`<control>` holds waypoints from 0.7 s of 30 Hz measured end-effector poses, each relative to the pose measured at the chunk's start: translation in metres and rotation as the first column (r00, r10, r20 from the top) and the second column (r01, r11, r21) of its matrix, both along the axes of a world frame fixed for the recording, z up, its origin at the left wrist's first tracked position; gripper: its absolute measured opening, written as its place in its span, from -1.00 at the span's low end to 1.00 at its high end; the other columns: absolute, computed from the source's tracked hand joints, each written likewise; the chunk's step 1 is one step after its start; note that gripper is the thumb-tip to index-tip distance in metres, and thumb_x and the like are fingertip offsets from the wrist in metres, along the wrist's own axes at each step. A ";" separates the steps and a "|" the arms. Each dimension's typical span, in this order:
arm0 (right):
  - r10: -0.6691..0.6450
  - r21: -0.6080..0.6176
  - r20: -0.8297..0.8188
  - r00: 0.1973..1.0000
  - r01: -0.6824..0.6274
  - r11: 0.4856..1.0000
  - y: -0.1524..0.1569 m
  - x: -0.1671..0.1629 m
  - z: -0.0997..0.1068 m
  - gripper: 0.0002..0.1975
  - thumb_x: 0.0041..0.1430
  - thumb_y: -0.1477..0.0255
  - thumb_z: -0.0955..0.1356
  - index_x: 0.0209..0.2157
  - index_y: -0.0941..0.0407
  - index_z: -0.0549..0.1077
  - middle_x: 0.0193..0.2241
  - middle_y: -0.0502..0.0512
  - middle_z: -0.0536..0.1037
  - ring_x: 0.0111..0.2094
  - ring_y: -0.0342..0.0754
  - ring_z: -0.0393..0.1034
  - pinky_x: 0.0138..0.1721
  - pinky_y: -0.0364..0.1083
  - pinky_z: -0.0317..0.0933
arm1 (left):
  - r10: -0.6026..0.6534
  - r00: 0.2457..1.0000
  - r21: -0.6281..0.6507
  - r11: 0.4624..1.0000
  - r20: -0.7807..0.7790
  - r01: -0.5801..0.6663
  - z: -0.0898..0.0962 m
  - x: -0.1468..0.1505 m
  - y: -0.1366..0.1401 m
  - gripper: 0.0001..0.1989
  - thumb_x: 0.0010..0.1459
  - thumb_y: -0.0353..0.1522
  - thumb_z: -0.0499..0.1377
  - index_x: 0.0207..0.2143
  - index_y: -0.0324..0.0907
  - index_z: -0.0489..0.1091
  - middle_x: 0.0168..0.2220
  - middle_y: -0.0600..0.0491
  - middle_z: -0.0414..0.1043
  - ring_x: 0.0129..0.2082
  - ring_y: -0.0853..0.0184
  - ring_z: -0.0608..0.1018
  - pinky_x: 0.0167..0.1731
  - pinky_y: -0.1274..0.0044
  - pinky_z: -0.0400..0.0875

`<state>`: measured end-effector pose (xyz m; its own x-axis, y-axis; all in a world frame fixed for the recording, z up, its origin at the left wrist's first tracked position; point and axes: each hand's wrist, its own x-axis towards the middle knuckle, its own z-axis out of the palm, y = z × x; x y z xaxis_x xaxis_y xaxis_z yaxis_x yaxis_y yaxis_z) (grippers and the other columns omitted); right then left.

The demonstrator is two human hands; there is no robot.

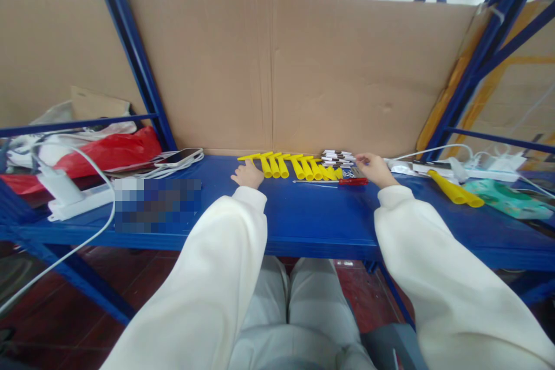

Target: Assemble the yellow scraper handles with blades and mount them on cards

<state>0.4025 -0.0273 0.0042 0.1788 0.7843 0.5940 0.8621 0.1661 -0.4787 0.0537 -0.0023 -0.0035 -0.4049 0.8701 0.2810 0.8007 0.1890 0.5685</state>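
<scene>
- Resting the left hand [248, 175] on the blue shelf [303, 214], grip loosely curled and grasping nothing, fingertips just beside the leftmost piece of the row of yellow handles [295, 166].
- Reaching the right hand [375, 169] toward the stack of small white-and-black parts [338, 158] at the row's right end; fingertips touching or nearly touching, cannot tell whether the grip is grasping anything.
- Lying between both hands, just in front of the yellow row: a red-handled screwdriver [342, 182].
- Sitting further right, well apart: another yellow handle [455, 191], a white power strip [477, 172].
- Lying at left: a phone [180, 156], a red bag [108, 153].
</scene>
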 end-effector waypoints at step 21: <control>0.102 -0.018 0.054 0.993 -0.101 0.995 0.005 0.002 -0.005 -0.78 0.07 0.56 0.34 -0.30 0.16 0.62 -0.22 0.20 0.69 -0.19 0.06 0.57 -0.02 0.02 0.40 | 0.037 0.923 -0.037 0.999 0.384 -0.024 0.006 -0.008 0.016 -0.52 -0.02 -0.37 0.28 0.00 -0.33 0.43 0.04 -0.39 0.51 0.15 -0.08 0.50 0.08 0.25 0.34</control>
